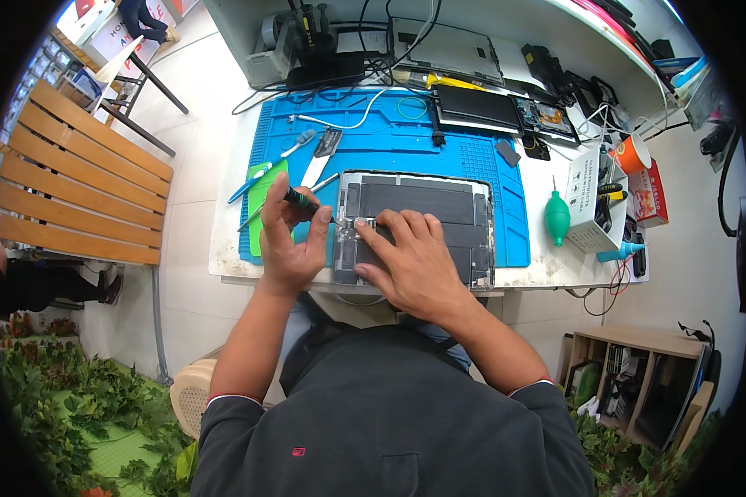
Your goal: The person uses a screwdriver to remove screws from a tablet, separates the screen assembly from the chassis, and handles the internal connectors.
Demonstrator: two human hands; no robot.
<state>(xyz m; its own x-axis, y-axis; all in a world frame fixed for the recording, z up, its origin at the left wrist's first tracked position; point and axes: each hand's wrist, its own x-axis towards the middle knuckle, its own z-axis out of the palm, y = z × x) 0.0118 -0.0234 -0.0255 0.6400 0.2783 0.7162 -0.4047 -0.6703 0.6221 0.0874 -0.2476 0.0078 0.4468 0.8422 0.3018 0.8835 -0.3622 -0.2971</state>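
Observation:
My left hand (294, 244) grips a black-and-green screwdriver (301, 200), angled toward the left edge of an opened tablet (414, 199), whose dark inner panels show in a silver frame. My right hand (410, 265) rests over the tablet with fingers apart, the index fingertip on a small silvery part near that edge. Beside my left hand lie a green pad (259, 190), a toothbrush-like brush (260, 174), a thin tool with a dark top (317, 166) and a slim rod. All sit on a blue work mat (510, 240).
At the back lie cables, electronics (543, 116) and yellow-handled tools (453, 81). Rightward stand a green blower (555, 218), a tool box (585, 207) and an orange cup (630, 154). A slatted wooden bench (83, 182) is left; people stand beyond it. A cabinet (638, 340) is lower right.

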